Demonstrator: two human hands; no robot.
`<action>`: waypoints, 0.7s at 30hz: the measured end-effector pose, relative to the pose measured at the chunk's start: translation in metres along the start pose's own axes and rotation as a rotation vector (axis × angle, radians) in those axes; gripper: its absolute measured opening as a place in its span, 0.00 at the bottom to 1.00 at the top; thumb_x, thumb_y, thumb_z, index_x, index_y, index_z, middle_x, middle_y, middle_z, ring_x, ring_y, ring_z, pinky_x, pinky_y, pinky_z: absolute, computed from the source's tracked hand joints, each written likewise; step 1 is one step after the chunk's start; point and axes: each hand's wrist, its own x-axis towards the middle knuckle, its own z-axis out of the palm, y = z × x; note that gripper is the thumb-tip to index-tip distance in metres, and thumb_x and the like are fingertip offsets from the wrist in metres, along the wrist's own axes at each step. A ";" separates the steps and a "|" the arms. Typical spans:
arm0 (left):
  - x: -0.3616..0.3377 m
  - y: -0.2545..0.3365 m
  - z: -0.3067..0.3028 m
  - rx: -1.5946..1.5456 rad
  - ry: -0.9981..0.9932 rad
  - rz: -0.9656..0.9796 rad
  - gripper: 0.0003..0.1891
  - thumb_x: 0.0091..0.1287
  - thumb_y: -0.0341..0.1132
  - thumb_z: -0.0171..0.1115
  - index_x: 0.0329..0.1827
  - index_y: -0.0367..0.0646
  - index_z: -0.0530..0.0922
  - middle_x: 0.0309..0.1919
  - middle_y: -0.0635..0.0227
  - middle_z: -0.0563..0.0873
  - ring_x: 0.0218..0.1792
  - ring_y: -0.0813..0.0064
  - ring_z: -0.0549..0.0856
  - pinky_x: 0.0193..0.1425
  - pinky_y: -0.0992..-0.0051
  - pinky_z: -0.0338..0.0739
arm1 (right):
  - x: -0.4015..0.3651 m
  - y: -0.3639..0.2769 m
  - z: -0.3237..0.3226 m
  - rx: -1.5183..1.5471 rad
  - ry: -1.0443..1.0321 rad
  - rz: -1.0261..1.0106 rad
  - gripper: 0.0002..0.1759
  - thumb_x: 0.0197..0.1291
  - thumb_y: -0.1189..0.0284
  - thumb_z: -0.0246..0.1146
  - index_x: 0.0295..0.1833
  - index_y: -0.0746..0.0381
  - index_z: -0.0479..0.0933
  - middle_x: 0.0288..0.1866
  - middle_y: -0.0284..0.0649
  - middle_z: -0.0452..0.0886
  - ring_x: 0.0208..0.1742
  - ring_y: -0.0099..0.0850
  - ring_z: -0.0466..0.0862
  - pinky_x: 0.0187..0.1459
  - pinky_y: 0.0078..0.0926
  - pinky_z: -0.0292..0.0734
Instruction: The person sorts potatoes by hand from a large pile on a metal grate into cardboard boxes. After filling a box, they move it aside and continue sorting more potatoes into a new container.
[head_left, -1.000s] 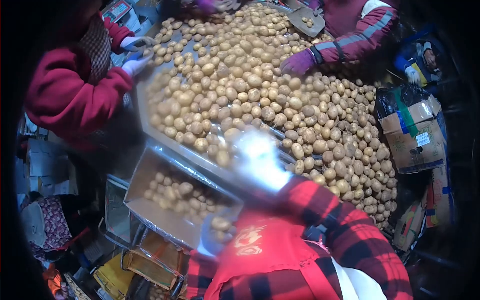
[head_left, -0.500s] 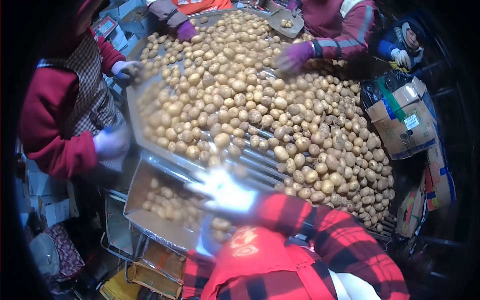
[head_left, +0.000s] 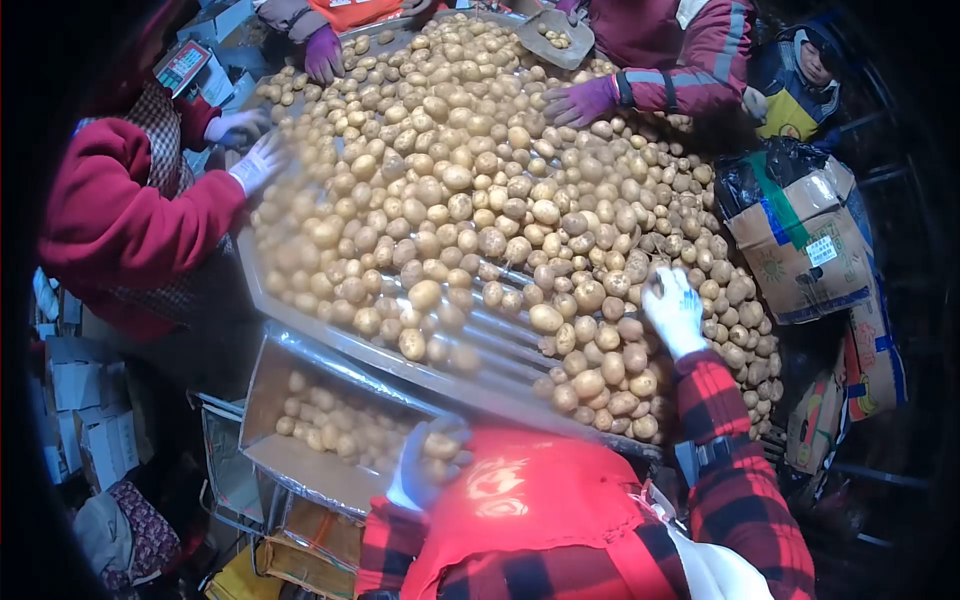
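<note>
My right hand [head_left: 675, 312], in a white glove, reaches out over the heap of potatoes [head_left: 490, 200] on the right part of the sorting table. Its fingers are apart and touch the potatoes there; none is clearly gripped. Low in front of my red apron [head_left: 530, 490], my left hand [head_left: 415, 475] is gloved and curled round a few potatoes [head_left: 440, 446]. It is beside the right end of an open cardboard box [head_left: 330, 470], which has many potatoes [head_left: 330, 422] in its far part. My left fingers are partly hidden and blurred.
The slatted metal table [head_left: 510, 345] has a raised rim [head_left: 340, 345]. A co-worker's white gloves [head_left: 260, 160] are at its left; purple gloves [head_left: 585, 102] and a scoop [head_left: 556, 38] are at the far side. Cardboard boxes [head_left: 805, 240] stand right.
My right hand has moved from above the box's edge to the potatoes on the right. My left hand still has potatoes. The co-worker's lower hand at left has risen to the table.
</note>
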 end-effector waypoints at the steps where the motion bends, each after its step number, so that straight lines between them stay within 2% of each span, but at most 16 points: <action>1: -0.001 -0.001 0.004 -0.015 -0.003 0.020 0.26 0.77 0.48 0.59 0.69 0.40 0.72 0.54 0.63 0.83 0.55 0.69 0.83 0.58 0.65 0.79 | 0.013 0.003 0.002 -0.090 0.056 -0.185 0.23 0.57 0.65 0.65 0.61 0.50 0.78 0.55 0.44 0.79 0.56 0.47 0.81 0.53 0.47 0.79; 2: -0.001 -0.001 0.004 -0.016 0.012 0.027 0.26 0.77 0.48 0.59 0.69 0.40 0.72 0.54 0.63 0.83 0.55 0.69 0.83 0.58 0.65 0.79 | 0.027 0.005 0.008 -0.173 0.112 -0.373 0.25 0.59 0.65 0.64 0.64 0.50 0.77 0.56 0.44 0.79 0.57 0.47 0.82 0.53 0.47 0.80; 4: 0.000 0.000 0.003 0.019 0.059 -0.001 0.24 0.78 0.49 0.56 0.67 0.39 0.74 0.59 0.57 0.83 0.62 0.61 0.81 0.61 0.58 0.78 | 0.045 -0.003 0.032 -0.411 -0.152 -0.305 0.28 0.60 0.68 0.60 0.67 0.56 0.75 0.59 0.46 0.80 0.55 0.46 0.85 0.50 0.52 0.82; 6: -0.001 -0.002 0.001 0.068 0.074 0.017 0.27 0.79 0.49 0.54 0.71 0.38 0.71 0.60 0.56 0.82 0.63 0.61 0.81 0.63 0.58 0.77 | 0.074 -0.013 0.046 -0.627 -0.286 -0.271 0.26 0.60 0.67 0.59 0.66 0.60 0.75 0.57 0.47 0.81 0.52 0.48 0.87 0.49 0.51 0.83; 8: -0.003 -0.007 -0.005 0.192 0.098 0.062 0.30 0.80 0.51 0.51 0.74 0.38 0.67 0.63 0.54 0.80 0.62 0.61 0.81 0.64 0.57 0.76 | 0.092 -0.005 0.045 -0.521 -0.271 -0.363 0.23 0.58 0.65 0.62 0.59 0.62 0.80 0.54 0.49 0.84 0.51 0.47 0.88 0.50 0.47 0.84; 9: -0.006 -0.007 -0.009 0.196 0.038 0.067 0.31 0.80 0.52 0.49 0.76 0.38 0.65 0.66 0.54 0.78 0.63 0.62 0.80 0.61 0.59 0.78 | 0.095 -0.016 0.027 -0.502 -0.348 -0.378 0.23 0.52 0.62 0.67 0.52 0.63 0.84 0.52 0.52 0.87 0.54 0.45 0.88 0.52 0.42 0.84; 11: -0.021 -0.004 0.004 0.305 0.042 0.155 0.31 0.80 0.52 0.50 0.76 0.38 0.65 0.67 0.53 0.77 0.61 0.62 0.81 0.56 0.61 0.80 | 0.107 -0.039 -0.007 -0.582 -0.673 -0.280 0.27 0.47 0.62 0.70 0.53 0.64 0.83 0.53 0.55 0.86 0.57 0.52 0.85 0.58 0.44 0.81; 12: -0.033 -0.006 0.007 0.438 0.053 0.203 0.30 0.80 0.51 0.51 0.76 0.39 0.65 0.68 0.52 0.76 0.59 0.63 0.82 0.51 0.64 0.81 | 0.097 -0.049 -0.022 -0.522 -0.594 -0.253 0.26 0.48 0.63 0.69 0.54 0.63 0.83 0.55 0.55 0.86 0.57 0.52 0.86 0.58 0.44 0.81; 13: -0.034 -0.014 -0.014 0.441 0.083 0.259 0.30 0.80 0.51 0.52 0.77 0.40 0.65 0.65 0.51 0.78 0.50 0.67 0.83 0.42 0.73 0.82 | 0.092 -0.044 -0.029 -0.354 -0.423 -0.453 0.25 0.51 0.64 0.67 0.55 0.63 0.83 0.54 0.54 0.86 0.54 0.52 0.87 0.56 0.45 0.82; 14: -0.032 -0.022 -0.033 0.250 0.137 0.229 0.29 0.80 0.50 0.52 0.76 0.40 0.66 0.60 0.53 0.80 0.42 0.73 0.82 0.37 0.80 0.79 | 0.096 -0.060 -0.034 -0.464 -0.415 -0.442 0.26 0.53 0.65 0.67 0.58 0.63 0.82 0.52 0.52 0.87 0.53 0.49 0.87 0.55 0.43 0.82; 16: -0.046 -0.026 -0.006 0.194 0.163 0.284 0.27 0.81 0.49 0.52 0.75 0.41 0.68 0.56 0.56 0.82 0.39 0.77 0.81 0.36 0.84 0.78 | 0.084 -0.096 -0.032 0.011 -0.523 -0.407 0.31 0.49 0.65 0.72 0.61 0.62 0.82 0.53 0.48 0.87 0.54 0.47 0.87 0.57 0.42 0.81; 17: -0.044 -0.027 -0.010 0.165 0.201 0.334 0.27 0.81 0.49 0.52 0.75 0.41 0.68 0.56 0.56 0.82 0.39 0.77 0.81 0.36 0.84 0.78 | 0.060 -0.140 -0.043 0.166 -0.686 -0.466 0.31 0.49 0.67 0.72 0.62 0.62 0.82 0.51 0.47 0.86 0.51 0.45 0.86 0.54 0.40 0.82; 18: -0.040 -0.027 -0.024 0.012 0.071 0.232 0.28 0.75 0.49 0.59 0.71 0.41 0.70 0.57 0.56 0.82 0.42 0.72 0.84 0.41 0.79 0.80 | 0.016 -0.194 -0.050 0.312 -0.842 -0.511 0.31 0.49 0.68 0.72 0.63 0.62 0.82 0.49 0.45 0.85 0.49 0.44 0.86 0.52 0.38 0.82; 19: -0.038 -0.029 -0.032 -0.132 -0.066 0.131 0.29 0.70 0.49 0.67 0.68 0.41 0.73 0.58 0.56 0.82 0.45 0.67 0.88 0.46 0.73 0.82 | -0.014 -0.235 -0.043 0.319 -0.826 -0.883 0.30 0.50 0.70 0.71 0.63 0.62 0.81 0.49 0.45 0.83 0.47 0.44 0.86 0.51 0.39 0.82; 20: -0.044 -0.032 -0.029 -0.150 -0.057 0.176 0.29 0.70 0.49 0.67 0.68 0.41 0.73 0.58 0.56 0.82 0.45 0.67 0.88 0.46 0.73 0.82 | -0.044 -0.274 -0.037 0.325 -0.789 -1.252 0.30 0.50 0.71 0.70 0.63 0.63 0.80 0.49 0.45 0.82 0.45 0.44 0.85 0.49 0.39 0.82; 21: -0.053 -0.034 -0.020 0.047 -0.007 0.238 0.26 0.72 0.51 0.65 0.62 0.40 0.75 0.54 0.57 0.82 0.44 0.66 0.88 0.44 0.73 0.82 | -0.077 -0.309 -0.027 0.321 -0.763 -1.353 0.29 0.49 0.72 0.70 0.61 0.63 0.80 0.54 0.46 0.81 0.49 0.46 0.85 0.50 0.39 0.82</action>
